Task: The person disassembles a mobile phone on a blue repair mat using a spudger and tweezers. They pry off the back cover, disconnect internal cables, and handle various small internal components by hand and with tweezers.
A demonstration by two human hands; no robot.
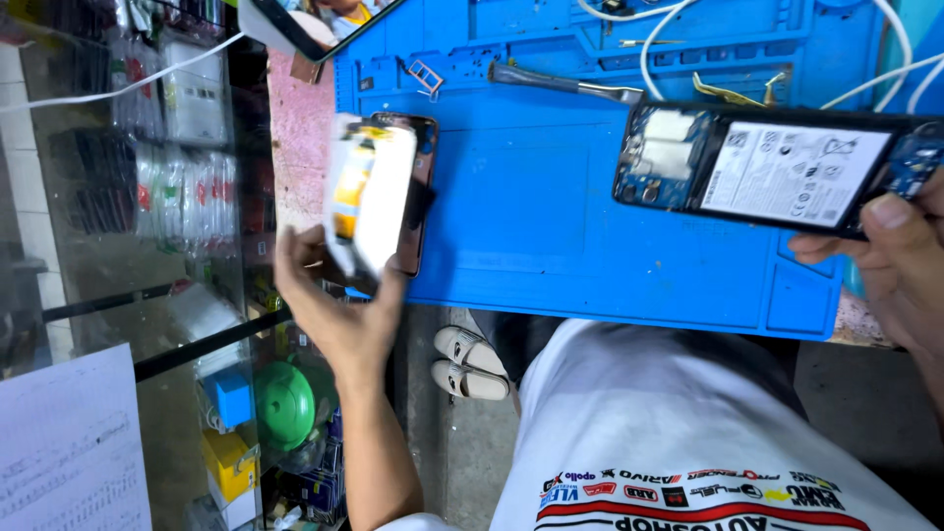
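My left hand grips a white and yellow packet by its lower end, held over a dark phone screen panel at the left edge of the blue work mat. My right hand holds an opened phone by its right end, above the mat. The phone's back is off, showing a white-labelled battery and a blue circuit board.
Metal tweezers and a small SIM tray lie near the mat's far edge. White cables run across the top right. A glass display case with packaged goods stands to the left. White sandals sit on the floor below.
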